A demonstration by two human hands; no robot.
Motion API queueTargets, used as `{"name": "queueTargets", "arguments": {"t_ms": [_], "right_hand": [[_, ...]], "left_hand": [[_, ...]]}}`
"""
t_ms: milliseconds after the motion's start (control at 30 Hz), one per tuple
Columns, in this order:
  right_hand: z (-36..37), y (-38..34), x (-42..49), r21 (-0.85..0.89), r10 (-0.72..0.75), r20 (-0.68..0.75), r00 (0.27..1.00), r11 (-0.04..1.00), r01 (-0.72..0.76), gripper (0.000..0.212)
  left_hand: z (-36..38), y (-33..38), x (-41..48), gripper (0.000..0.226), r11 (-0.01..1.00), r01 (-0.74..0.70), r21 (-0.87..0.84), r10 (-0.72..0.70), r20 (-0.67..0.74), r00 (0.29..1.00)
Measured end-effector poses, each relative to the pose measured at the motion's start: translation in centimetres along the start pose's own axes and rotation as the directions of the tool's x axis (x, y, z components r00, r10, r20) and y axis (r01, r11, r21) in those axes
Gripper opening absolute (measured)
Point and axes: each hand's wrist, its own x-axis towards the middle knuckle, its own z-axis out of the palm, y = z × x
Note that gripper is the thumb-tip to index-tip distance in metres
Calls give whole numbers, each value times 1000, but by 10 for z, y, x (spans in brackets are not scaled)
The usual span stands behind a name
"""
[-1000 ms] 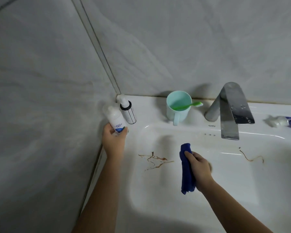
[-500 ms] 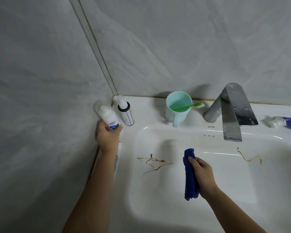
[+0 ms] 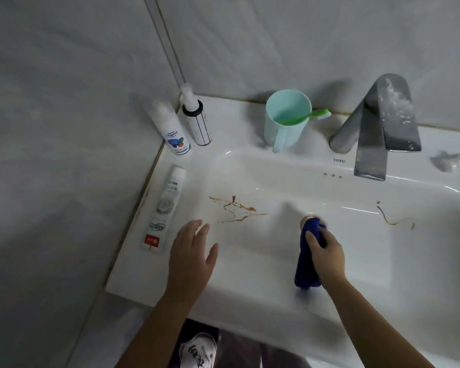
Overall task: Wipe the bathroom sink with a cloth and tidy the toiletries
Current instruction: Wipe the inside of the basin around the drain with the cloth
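The right hand (image 3: 327,253) grips a bunched blue cloth (image 3: 307,266), its top end at the drain (image 3: 310,217) of the white sink (image 3: 133,277). Left of that grip lies a brown stain (image 3: 234,208); right of it, a thinner brown streak (image 3: 395,217). The left hand (image 3: 191,251) is relaxed, fingers spread, holding nothing, just on the near side of the stain. Just left of this hand a tube (image 3: 165,208) lies flat on the rim. Beyond it 2 bottles stand upright: a white bottle (image 3: 170,128) and a pump bottle (image 3: 197,120). Beyond the right hand stand a mint cup (image 3: 284,120) with a green toothbrush (image 3: 306,116) and the faucet (image 3: 375,128).
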Motion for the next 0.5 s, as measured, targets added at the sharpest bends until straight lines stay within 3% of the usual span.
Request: {"name": "queueTargets", "arguments": {"t_ms": [133, 233, 333, 433, 500], "right_hand": [[46, -12, 41, -238, -166, 74, 983, 955, 179, 42], [81, -22, 65, -387, -248, 74, 966, 886, 257, 41], [107, -27, 62, -383, -319, 2, 948, 875, 295, 38], [130, -28, 34, -282, -424, 195, 885, 839, 464, 39], [135, -26, 14, -188, -401, 319, 859, 861, 472, 43]], "left_hand": [[3, -18, -10, 44, 995, 17, 98, -19, 25, 999], [6, -28, -15, 43, 996, 21, 89, -22, 15, 1000], [8, -30, -15, 44, 997, 82, 13, -81, -42, 996], [8, -29, -16, 45, 995, 97, 10, -97, -46, 994], [8, -28, -15, 46, 993, 117, 8, -117, -40, 992]]}}
